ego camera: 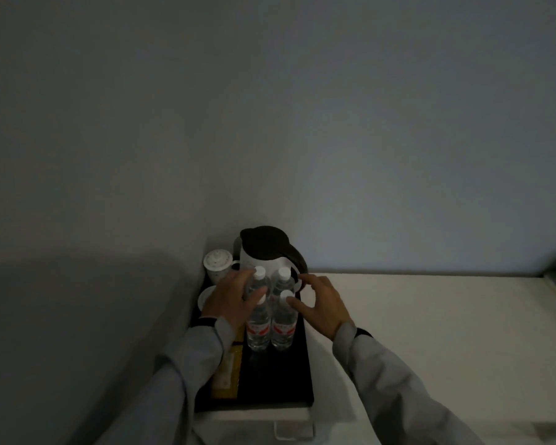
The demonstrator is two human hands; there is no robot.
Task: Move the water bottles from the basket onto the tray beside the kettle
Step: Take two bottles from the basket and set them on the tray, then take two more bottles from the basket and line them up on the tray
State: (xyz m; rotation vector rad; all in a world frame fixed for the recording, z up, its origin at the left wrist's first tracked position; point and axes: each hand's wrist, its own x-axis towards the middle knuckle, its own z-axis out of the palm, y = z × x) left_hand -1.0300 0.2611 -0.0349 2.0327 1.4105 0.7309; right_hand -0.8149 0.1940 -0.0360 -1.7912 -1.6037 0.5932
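Nearest us, our two grey sleeves reach forward over the near end of the long black glossy tray, which lies on the pale countertop; a yellowish packet lies along the tray's left edge. Further in stand four clear plastic water bottles with white caps and red-and-white labels, upright in a tight two-by-two cluster on the tray. Our left hand is wrapped around the rear left bottle, though in this dim light we cannot quite tell how firmly it grips. Our right hand is spread open, fingertips touching the cap of the near right bottle. Just behind the bottles sits the white electric kettle with a dark lid and handle, a white lidded ceramic cup to its left. No basket is in view, so we judge the move nearly done, with only final straightening left.
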